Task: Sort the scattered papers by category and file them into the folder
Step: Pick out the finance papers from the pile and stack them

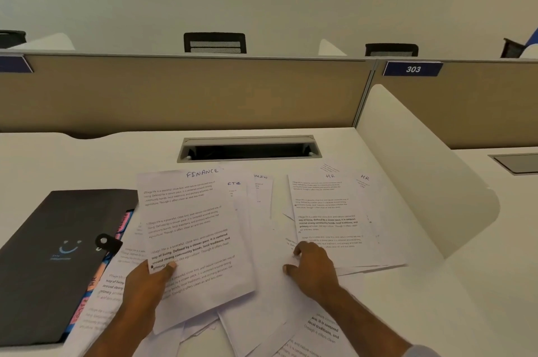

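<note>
Sorting step, judged from the headings still mixed; nothing filed yet. Nearest, loose papers (262, 318) overlapping across the counter (436, 298). Left hand (145, 283), grip closed on the lower left edge of the FINANCE sheet (192, 240), thumb on top, sheet lying over the others. Right hand (311, 266) pressed fingers-down on the pile beside it, holding nothing. Left of the sheet, the dark folder (52, 254), flap strap unfastened, coloured tabs showing at its edge. Farther back, the HR sheets (329, 211) stacked at right, more headed pages between. Next, probably: laying FINANCE apart as its own pile, then finding the matching folder tab.
</note>
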Demonstrator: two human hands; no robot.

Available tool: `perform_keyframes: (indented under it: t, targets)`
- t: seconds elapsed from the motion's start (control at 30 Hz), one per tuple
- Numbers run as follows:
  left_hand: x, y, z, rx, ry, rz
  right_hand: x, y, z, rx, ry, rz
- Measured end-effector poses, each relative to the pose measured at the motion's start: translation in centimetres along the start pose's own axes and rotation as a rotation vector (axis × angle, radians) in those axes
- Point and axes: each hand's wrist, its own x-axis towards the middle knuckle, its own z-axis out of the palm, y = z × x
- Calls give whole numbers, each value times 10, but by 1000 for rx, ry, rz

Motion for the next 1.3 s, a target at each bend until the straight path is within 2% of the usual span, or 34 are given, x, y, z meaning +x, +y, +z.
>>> perform_keyframes:
  t: [0.1,0.2,0.3,0.43,0.7,0.8,0.87,0.93,1.1,1.3]
  targets:
    - [-1,0,-1,-19,5,-18,0,-12,1,-157,35,17]
    - [-1,0,-4,-40,17,-44,0,-23,5,-257,-81,71]
    - [1,1,-8,-39,8,-40,3,-24,9,-153,-145,144]
    - [0,3,-14,-35,11,-44,6,-23,8,-65,-149,169]
    - [2,3,-15,-28,1,-41,5,-21,3,-90,-139,144]
    - [3,3,-14,-35,-5,-41,3,-20,2,80,-119,151]
    - [3,3,-13,-37,-9,-32,2,-19,0,289,-80,185]
    - [4,3,-12,-41,-13,-30,5,-15,-7,397,-1,196]
    - [4,4,-11,-39,-21,-24,16,2,-37,250,233,139]
    - [1,7,-5,-29,-32,-5,25,25,-71,264,511,195]
